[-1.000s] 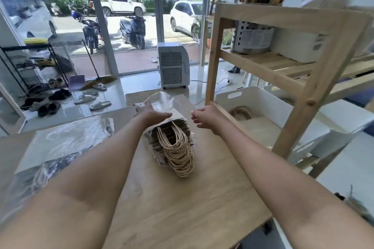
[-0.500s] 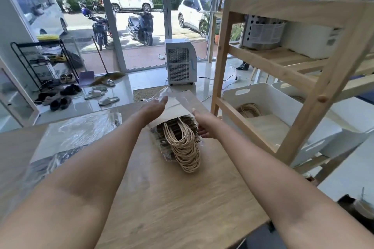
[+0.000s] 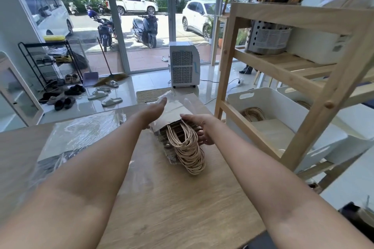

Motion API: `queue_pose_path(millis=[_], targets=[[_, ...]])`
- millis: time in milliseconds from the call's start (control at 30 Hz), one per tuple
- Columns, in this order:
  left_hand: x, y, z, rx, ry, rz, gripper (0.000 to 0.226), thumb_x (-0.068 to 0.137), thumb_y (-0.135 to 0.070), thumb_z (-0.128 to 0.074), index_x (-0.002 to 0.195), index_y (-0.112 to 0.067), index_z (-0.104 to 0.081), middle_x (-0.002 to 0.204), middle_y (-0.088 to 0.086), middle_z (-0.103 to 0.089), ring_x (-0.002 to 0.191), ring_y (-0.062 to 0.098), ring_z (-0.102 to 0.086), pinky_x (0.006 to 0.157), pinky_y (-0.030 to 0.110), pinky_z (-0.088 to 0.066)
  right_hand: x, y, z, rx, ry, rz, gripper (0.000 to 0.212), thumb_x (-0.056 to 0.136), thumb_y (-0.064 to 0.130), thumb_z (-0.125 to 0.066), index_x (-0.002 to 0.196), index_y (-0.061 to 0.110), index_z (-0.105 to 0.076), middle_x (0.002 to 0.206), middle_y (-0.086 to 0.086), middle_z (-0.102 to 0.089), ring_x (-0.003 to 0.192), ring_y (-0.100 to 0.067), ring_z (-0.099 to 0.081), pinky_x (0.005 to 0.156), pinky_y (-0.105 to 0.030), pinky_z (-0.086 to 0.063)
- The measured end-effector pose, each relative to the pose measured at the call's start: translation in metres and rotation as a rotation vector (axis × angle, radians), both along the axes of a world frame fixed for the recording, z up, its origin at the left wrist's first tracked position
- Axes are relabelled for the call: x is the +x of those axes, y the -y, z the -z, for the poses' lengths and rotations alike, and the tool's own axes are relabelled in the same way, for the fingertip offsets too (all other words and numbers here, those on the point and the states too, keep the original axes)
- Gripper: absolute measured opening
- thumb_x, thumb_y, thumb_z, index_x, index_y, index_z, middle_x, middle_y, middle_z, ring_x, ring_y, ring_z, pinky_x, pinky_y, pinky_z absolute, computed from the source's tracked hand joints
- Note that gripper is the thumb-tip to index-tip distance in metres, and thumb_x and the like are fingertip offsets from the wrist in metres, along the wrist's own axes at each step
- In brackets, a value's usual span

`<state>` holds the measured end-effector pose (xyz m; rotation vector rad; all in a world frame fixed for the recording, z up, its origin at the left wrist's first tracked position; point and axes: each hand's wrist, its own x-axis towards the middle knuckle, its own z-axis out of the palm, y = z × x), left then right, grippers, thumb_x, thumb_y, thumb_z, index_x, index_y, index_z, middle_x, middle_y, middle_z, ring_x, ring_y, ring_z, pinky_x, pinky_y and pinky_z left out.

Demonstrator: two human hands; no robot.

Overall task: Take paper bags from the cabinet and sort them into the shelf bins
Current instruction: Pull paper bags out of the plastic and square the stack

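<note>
At nine o'clock a flat pack in clear plastic wrap (image 3: 79,133) lies on the wooden bench (image 3: 174,204). Its far end looks pale and its near end looks dark.

In the middle, both bare arms reach out over the bench to a bundle of brown paper bags (image 3: 182,137). The bundle lies flat on the bench at about twelve o'clock from the person. It sits inside a loose clear plastic sleeve (image 3: 174,101). The sleeve sticks up past the far end of the bags. The bags' rope handles (image 3: 189,154) hang out of the near end in a thick bunch, pointing to six o'clock.

The left hand (image 3: 154,112) lies flat on the left side of the bundle. Its fingers are straight and spread, not closed on anything. They rest on the plastic and the pale top bag.

The right hand (image 3: 199,127) is on the right side of the bundle. Its fingers curl around the edge of the bags, just above the handles. It is gripping the stack.

At three o'clock stands a wooden shelf (image 3: 299,79), close beside the bench. On its low level sits a white bin (image 3: 269,99). Paper bags with rope handles already lie flat inside it. A second white bin (image 3: 289,91) sits behind it. On the level above stands a gray holder (image 3: 267,36) full of long sticks.
</note>
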<state>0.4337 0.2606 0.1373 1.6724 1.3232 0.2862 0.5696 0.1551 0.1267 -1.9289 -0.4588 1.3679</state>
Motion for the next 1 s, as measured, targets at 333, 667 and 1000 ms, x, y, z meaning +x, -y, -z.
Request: queue_pose_path(millis=[333, 667, 1000], targets=[[-0.011, -0.011, 0.002, -0.092, 0.122, -0.065, 0.063, 0.096, -0.058, -0.027, 0.144, -0.018, -0.038, 0.153, 0.013, -0.030, 0.135, 0.038, -0.034, 0.092, 0.042, -0.039, -0.011, -0.006, -0.006, 0.082, -0.026, 0.168, 0.060, 0.062, 0.047, -0.084, 0.097, 0.005, -0.058, 0.082, -0.006, -0.067, 0.065, -0.021, -0.063, 0.062, -0.029, -0.052], [-0.016, -0.012, 0.002, -0.124, 0.159, -0.075, 0.062, 0.098, -0.056, -0.026, 0.146, -0.019, -0.035, 0.154, 0.012, -0.028, 0.137, 0.037, -0.030, 0.096, 0.042, -0.038, -0.019, -0.029, 0.000, 0.223, -0.084, 0.318, 0.103, 0.054, 0.042, -0.088, 0.139, 0.004, -0.044, 0.141, -0.012, -0.050, 0.126, -0.032, -0.052, 0.103, -0.051, -0.043], [-0.020, -0.017, 0.003, -0.168, 0.191, -0.085, 0.061, 0.097, -0.055, -0.029, 0.146, -0.018, -0.029, 0.152, 0.012, -0.032, 0.134, 0.037, -0.036, 0.096, 0.044, -0.041, -0.030, -0.013, -0.025, 0.224, -0.244, 0.228, 0.043, 0.080, 0.041, -0.072, 0.071, 0.002, -0.056, 0.037, -0.011, -0.060, 0.026, -0.022, -0.056, 0.030, -0.020, -0.043]])
